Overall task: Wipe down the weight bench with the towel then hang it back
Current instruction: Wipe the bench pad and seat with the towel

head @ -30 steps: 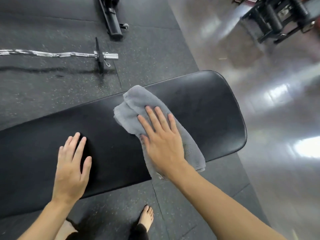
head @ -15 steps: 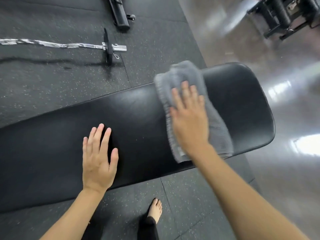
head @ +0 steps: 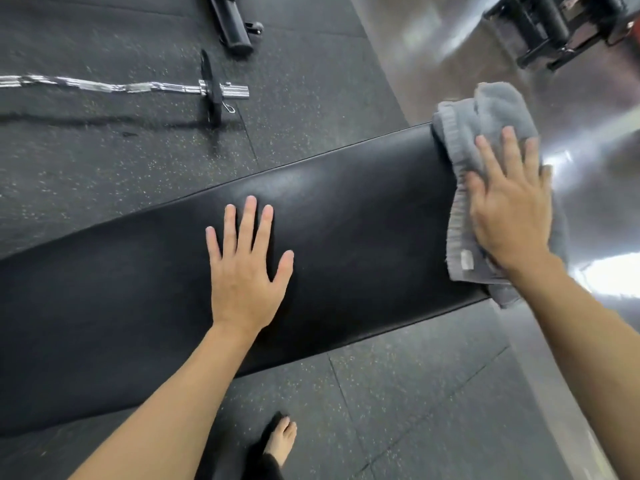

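Note:
The black padded weight bench runs across the view from lower left to upper right. A folded grey towel lies over its right end and hangs past the edge. My right hand presses flat on the towel with fingers spread. My left hand rests flat on the bare middle of the bench, fingers apart, holding nothing. The bench's right end is hidden under the towel and hand.
A chrome barbell with a small black plate lies on the dark rubber floor behind the bench. A black machine leg stands beyond it. Dark gym equipment sits at the top right on a shiny floor. My bare foot is below the bench.
My right hand has swept the towel rightward along the bench to its far end. My left hand stays flat on the bench while the view shifts.

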{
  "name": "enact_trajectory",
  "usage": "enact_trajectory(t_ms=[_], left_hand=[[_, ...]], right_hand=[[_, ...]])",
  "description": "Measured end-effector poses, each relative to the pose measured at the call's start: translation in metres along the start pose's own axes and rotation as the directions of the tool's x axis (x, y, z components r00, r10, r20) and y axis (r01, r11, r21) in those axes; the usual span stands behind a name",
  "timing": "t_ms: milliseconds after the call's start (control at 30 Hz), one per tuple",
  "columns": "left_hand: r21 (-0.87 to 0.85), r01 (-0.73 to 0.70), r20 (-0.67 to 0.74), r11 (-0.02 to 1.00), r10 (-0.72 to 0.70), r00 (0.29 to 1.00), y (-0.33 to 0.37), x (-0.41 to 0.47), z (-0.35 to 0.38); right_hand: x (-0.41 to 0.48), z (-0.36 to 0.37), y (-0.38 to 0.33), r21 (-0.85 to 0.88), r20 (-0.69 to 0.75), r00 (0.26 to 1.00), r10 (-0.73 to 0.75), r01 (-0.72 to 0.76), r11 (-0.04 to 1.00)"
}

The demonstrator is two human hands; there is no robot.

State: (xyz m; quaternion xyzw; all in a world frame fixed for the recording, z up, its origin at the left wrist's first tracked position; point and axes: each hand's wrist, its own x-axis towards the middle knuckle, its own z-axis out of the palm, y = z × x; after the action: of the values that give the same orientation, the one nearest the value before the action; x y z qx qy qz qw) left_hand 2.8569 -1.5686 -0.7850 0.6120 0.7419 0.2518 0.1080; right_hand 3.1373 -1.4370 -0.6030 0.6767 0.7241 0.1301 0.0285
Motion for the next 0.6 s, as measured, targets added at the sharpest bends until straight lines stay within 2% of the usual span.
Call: enact_trajectory(t_ms=[133, 300, 367, 467, 533, 600], left_hand=[[-0.017, 0.002, -0.021, 1.0, -0.002, 1.0, -0.002, 0.0, 0.001], [-0.107, 0.004, -0.03, 0.994, -0.008, 1.0, 0.0, -0.001, -0.001], [-0.167, 0.007, -0.035, 0.986, -0.013, 0.999, -0.001, -0.001, -0.002], [-0.314, 0.026, -0.048, 0.949, -0.043, 0.998, -0.005, -0.002, -0.003], [-0.384, 0.038, -0.062, 0.922, -0.067, 0.996, -0.008, -0.003, -0.003], [-0.369, 0.036, -0.068, 0.929, -0.065, 0.996, -0.009, -0.003, -0.002]], right_hand=[[-0.012, 0.006, -0.015, 0.024, -0.038, 0.998, 0.044, -0.043, 0.999], [-0.091, 0.025, -0.076, 0.032, -0.035, 0.999, 0.016, -0.015, 0.999], [-0.123, 0.038, -0.113, 0.018, 0.007, 0.997, -0.076, 0.076, 0.997], [-0.149, 0.054, -0.162, 0.025, 0.073, 0.943, -0.324, 0.323, 0.946], [-0.14, 0.056, -0.165, 0.021, 0.077, 0.893, -0.443, 0.443, 0.896], [-0.114, 0.052, -0.148, -0.005, 0.043, 0.887, -0.459, 0.46, 0.888]])
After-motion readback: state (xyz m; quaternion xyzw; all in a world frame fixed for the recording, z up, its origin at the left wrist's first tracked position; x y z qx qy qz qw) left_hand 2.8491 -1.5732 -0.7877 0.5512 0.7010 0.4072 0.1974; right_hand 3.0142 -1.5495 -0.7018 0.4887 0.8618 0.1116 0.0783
